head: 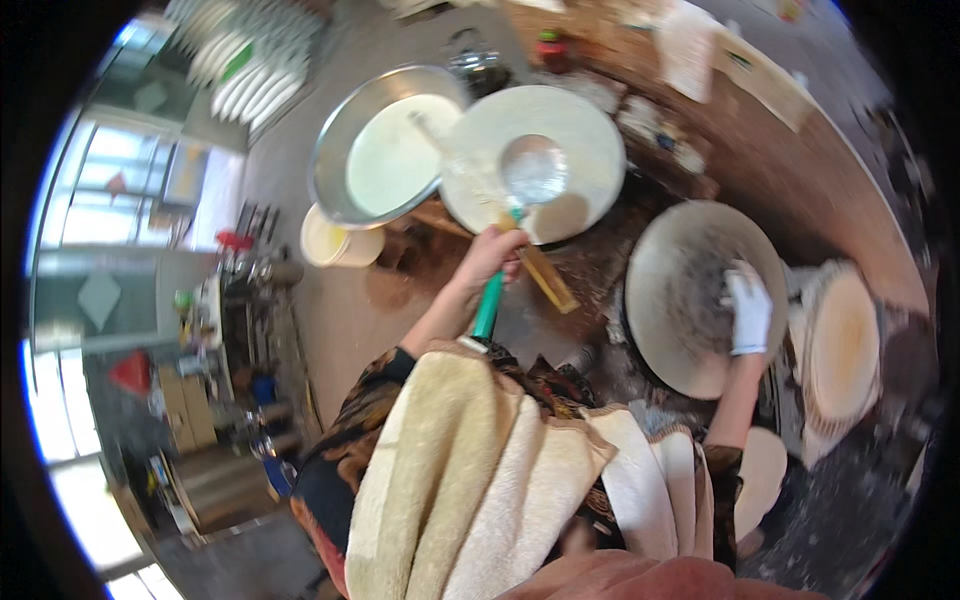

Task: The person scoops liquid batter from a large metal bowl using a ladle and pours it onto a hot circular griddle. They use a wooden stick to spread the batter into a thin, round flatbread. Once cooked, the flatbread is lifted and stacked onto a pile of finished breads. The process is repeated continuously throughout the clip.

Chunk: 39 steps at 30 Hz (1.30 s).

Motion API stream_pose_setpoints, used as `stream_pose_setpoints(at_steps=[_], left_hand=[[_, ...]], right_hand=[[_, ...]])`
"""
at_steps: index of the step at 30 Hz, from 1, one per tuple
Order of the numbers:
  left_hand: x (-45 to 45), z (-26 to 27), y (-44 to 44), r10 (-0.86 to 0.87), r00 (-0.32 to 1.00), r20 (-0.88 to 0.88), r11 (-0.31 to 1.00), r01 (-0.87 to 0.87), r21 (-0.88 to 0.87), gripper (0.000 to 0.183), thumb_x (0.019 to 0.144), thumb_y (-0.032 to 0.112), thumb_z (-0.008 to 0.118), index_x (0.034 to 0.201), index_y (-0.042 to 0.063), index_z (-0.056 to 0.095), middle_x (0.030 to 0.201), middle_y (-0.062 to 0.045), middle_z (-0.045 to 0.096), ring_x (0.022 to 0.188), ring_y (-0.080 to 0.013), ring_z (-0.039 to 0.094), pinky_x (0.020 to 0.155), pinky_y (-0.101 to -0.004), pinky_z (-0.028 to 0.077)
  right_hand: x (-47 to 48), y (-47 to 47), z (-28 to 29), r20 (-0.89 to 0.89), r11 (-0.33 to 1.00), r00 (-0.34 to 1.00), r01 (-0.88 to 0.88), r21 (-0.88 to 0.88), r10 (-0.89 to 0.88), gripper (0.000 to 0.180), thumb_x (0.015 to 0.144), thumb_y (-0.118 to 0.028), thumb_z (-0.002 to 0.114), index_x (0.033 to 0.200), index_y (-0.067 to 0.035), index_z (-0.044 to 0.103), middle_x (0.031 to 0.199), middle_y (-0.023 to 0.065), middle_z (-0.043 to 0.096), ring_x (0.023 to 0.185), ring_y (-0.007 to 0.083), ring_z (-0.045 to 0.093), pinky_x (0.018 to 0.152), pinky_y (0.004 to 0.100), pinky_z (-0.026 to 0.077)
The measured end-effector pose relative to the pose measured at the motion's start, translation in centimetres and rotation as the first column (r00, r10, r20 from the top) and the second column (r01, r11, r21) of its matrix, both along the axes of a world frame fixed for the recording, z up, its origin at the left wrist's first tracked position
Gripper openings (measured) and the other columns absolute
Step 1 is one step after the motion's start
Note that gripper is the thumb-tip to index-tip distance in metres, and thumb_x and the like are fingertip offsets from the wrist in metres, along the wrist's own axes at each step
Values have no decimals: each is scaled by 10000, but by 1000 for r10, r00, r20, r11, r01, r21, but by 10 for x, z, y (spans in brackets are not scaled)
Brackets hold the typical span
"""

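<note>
My left hand point(495, 259) is closed around a green-handled ladle point(534, 169) and a wooden spreader point(551, 277). The ladle's metal bowl hangs over a pale round griddle point(585, 135) that overlaps the rim of a steel basin point(330, 161) of white batter point(397, 161). To the right, my right hand point(748, 307) in a white glove is over a dark-centred round griddle point(667, 300); its fingers are blurred, and whether they touch the surface or hold anything cannot be told.
A stack of thin round flatbreads point(844, 345) stands at the far right. Below the basin is a cream tub point(326, 240). A metal kettle point(476, 64) and a red jar point(551, 52) stand beyond the griddles. Cream cloth point(427, 450) covers the person's front.
</note>
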<state>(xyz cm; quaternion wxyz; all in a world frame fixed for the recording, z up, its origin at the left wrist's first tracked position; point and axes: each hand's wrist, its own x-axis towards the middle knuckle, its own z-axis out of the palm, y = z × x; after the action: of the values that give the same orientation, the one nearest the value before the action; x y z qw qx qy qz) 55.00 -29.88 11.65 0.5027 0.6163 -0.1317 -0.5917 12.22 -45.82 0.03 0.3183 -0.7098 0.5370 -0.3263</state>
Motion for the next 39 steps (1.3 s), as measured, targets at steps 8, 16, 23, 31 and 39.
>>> stream_pose_setpoints(at_steps=[8, 16, 23, 31, 39], left_hand=[[85, -61, 24, 58, 996, -61, 978, -69, -195, 225, 866, 227, 594, 960, 56, 483, 527, 34, 425, 345, -50, 377, 301, -195, 324], [350, -205, 12, 390, 834, -391, 914, -403, 53, 373, 896, 472, 504, 1042, 129, 487, 536, 84, 409, 390, -49, 348, 322, -191, 283], [539, -263, -28, -189, 693, 696, 950, -49, 307, 272, 927, 275, 441, 996, 21, 508, 579, -67, 506, 415, -168, 476, 407, -326, 434], [522, -286, -34, -56, 988, 142, 922, -3, 388, 222, 921, 274, 446, 840, 73, 497, 535, -9, 418, 393, -128, 394, 360, -297, 369], [445, -234, -21, 304, 841, -447, 953, -261, 156, 167, 942, 267, 437, 844, 150, 369, 524, 30, 357, 392, -80, 343, 332, -228, 291]], right_hand=[[391, 128, 37, 225, 757, 785, -618, 213, 578, 466, 858, -207, 512, 1258, 20, 442, 984, 180, 590, 896, 289, 577, 812, 353, 454], [538, 88, 18, -18, 769, 880, -405, 495, 475, 403, 920, -335, 384, 1193, -70, 516, 845, 169, 627, 748, 307, 615, 723, 395, 463], [640, 39, -21, -531, 786, 601, -307, 537, 597, 401, 907, -253, 358, 1251, -92, 485, 1035, 226, 608, 954, 381, 582, 847, 457, 447], [648, 44, -38, -172, 628, 789, -315, 711, 590, 386, 906, -245, 399, 1216, -52, 524, 886, 196, 636, 706, 253, 625, 695, 369, 501], [611, 133, -27, 258, 386, 952, -303, 871, 167, 393, 931, -208, 404, 1311, -121, 452, 500, 17, 470, 356, 103, 423, 325, 256, 349]])
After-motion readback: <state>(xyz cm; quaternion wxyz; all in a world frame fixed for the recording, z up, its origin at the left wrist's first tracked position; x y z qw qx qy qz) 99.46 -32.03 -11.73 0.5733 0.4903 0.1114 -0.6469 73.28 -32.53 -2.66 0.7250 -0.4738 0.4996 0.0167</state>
